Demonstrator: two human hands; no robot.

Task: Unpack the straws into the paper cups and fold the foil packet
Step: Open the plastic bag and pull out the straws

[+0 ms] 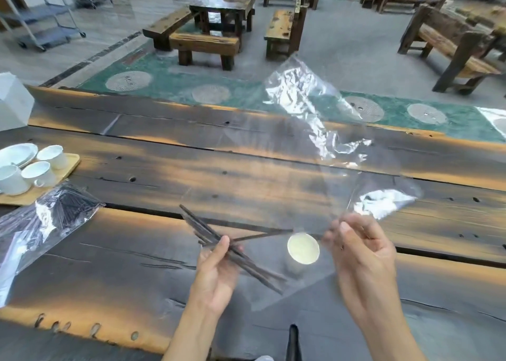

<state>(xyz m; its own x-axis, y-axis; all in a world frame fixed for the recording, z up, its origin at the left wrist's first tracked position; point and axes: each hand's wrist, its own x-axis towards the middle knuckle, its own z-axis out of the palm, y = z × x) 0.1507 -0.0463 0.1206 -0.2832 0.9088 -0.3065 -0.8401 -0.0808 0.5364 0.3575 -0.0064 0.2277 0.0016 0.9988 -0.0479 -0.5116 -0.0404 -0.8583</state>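
L hand (216,265) – straws (208,232), R hand (361,254) (clear) packet (315,130)

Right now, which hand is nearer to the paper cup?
Right. The right hand is just beside the paper cup, holding the clear packet; the left hand holds straws farther left.

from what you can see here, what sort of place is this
Probably a tea house or rustic café: rough plank table, more heavy wooden benches behind, white cups on a tray.

Dark weathered wooden table (164,169), paper cup (303,249), wooden tray (68,166) of white cups, second straw packet (49,218) at left
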